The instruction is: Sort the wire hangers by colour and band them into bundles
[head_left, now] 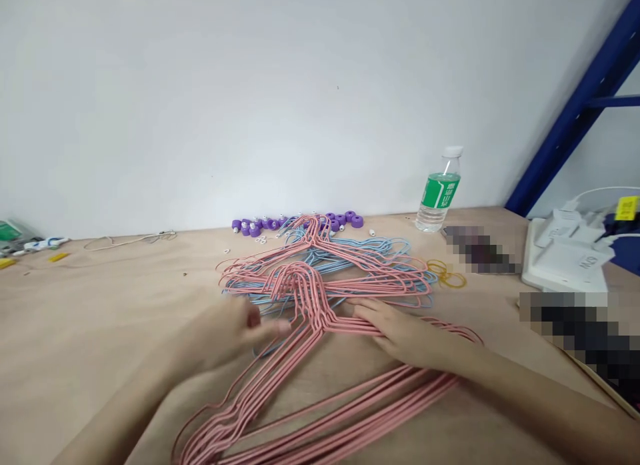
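A bundle of pink wire hangers (293,365) lies nearest me on the table, hooks pointing away. My right hand (393,328) is closed over the right shoulder of this bundle, fingers across the wires. Left of the hooks, my left hand (233,331) is slightly smeared by motion. Its thumb points right and stands apart from the curled fingers, and nothing shows in it. Behind lies a second group of pink hangers (360,288), resting on blue wire hangers (390,246).
Purple caps (357,221) and small white pieces lie by the wall. A water bottle (439,191), yellow rubber bands (453,278), and a white power strip (560,275) with plugged-in chargers are on the right. Two blurred-out flat items lie nearby. White cord (130,238) lies at left.
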Demonstrator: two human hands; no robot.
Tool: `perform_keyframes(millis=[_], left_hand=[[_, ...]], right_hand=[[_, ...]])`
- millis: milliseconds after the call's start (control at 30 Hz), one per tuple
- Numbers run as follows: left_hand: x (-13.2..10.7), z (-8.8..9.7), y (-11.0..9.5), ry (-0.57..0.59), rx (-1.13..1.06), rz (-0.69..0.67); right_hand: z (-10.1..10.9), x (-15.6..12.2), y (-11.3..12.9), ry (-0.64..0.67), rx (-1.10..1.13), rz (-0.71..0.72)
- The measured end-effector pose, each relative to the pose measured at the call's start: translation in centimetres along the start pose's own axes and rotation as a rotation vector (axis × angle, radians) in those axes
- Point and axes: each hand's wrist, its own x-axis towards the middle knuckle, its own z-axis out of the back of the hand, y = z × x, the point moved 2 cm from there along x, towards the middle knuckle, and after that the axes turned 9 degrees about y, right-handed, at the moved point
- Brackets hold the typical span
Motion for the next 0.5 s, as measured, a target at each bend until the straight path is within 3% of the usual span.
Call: perform_keyframes(millis=[67, 133, 200, 300, 400, 500], left_hand=[[-1.0, -2.8, -0.3, 0.116, -0.073, -0.037], [-0.9, -4.7, -0.4, 0.119, -0.198, -0.075], [-0.2, -5.7, -0.6, 0.094, -0.38, -0.138], [1.0, -5.6, -1.3, 0.083, -0.612, -0.309], [1.5, -4.6, -2.0, -0.128, -0.513, -0.423], [1.6, -4.2, -2.4, -0.296, -0.309, -0.419]], right_hand=[[0.0, -0.1, 0.0, -0.035, 0.028, 0.011], [0.1, -0.3, 0.1, -0.061, 0.037, -0.011], [0.3, -0.6, 0.4, -0.084, 0.042, -0.06], [1.3, -1.5, 0.7, -0.14, 0.106, -0.124], [3.0, -2.8, 0.8, -0.126, 0.153, -0.119], [4.3, -4.0, 0.7, 0.001, 0.158, -0.086]])
